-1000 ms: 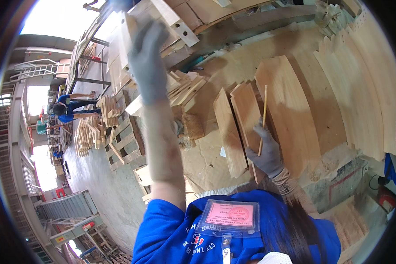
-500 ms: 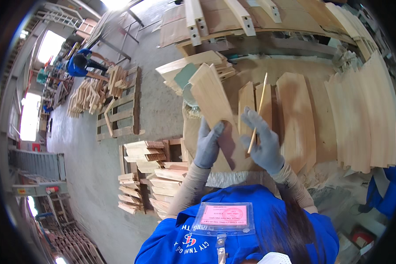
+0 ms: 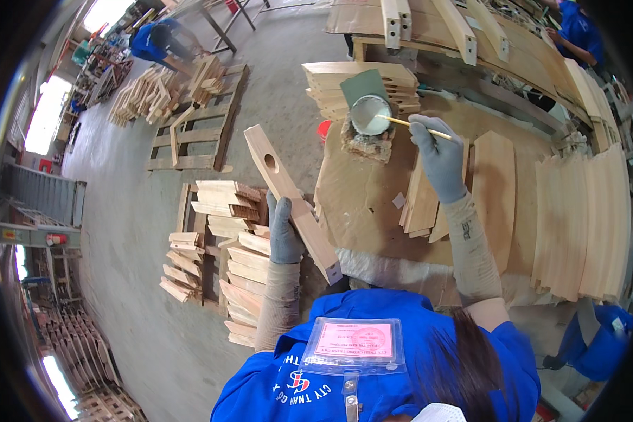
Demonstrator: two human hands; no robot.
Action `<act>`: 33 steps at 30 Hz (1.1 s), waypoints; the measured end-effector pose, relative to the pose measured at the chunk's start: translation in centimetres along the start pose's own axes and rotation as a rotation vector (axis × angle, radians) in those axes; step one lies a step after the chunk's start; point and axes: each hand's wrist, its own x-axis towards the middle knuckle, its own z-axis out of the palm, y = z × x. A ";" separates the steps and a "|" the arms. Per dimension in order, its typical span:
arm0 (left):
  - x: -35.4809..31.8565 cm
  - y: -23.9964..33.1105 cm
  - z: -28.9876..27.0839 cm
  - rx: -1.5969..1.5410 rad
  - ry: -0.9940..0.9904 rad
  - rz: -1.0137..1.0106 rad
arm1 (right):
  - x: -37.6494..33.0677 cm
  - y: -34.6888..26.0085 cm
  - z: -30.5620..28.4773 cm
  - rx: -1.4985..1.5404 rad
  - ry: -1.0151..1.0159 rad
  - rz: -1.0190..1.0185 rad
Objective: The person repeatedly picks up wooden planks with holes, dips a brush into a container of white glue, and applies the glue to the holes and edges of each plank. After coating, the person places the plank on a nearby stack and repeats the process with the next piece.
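My gloved left hand (image 3: 285, 232) grips a pale wooden piece (image 3: 295, 200), tilted, with an oval hole near its far end and small holes in its near end. In my gloved right hand (image 3: 437, 156) is a thin wooden stick (image 3: 418, 126). The stick's far tip reaches into a round cup (image 3: 370, 116) of whitish stuff. That cup stands on a crusted block (image 3: 366, 144) at the far side of the work table, with a green sheet (image 3: 364, 86) beside its rim.
Pale boards (image 3: 494, 190) lie right of the cup, and a long row of boards (image 3: 577, 218) stands further right. Cut pieces (image 3: 246, 264) are stacked at left near a pallet (image 3: 202, 130). A person in blue (image 3: 158, 43) bends at far left; another person (image 3: 577, 32) is at far right.
My left hand has moved left with the wooden piece, which is now turned to show its hole. My right hand has swung up and away, bringing the stick's tip into the cup.
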 end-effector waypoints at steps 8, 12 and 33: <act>-0.2 2.0 -2.3 -0.323 0.139 -0.023 | 0.5 2.5 2.4 -0.128 -0.130 0.110; 0.0 3.2 -3.0 -0.443 0.132 -0.055 | 0.9 2.2 2.3 -0.050 -0.107 0.105; 2.5 4.4 -5.0 -0.461 0.064 -0.067 | -5.6 2.6 5.1 0.192 0.258 0.387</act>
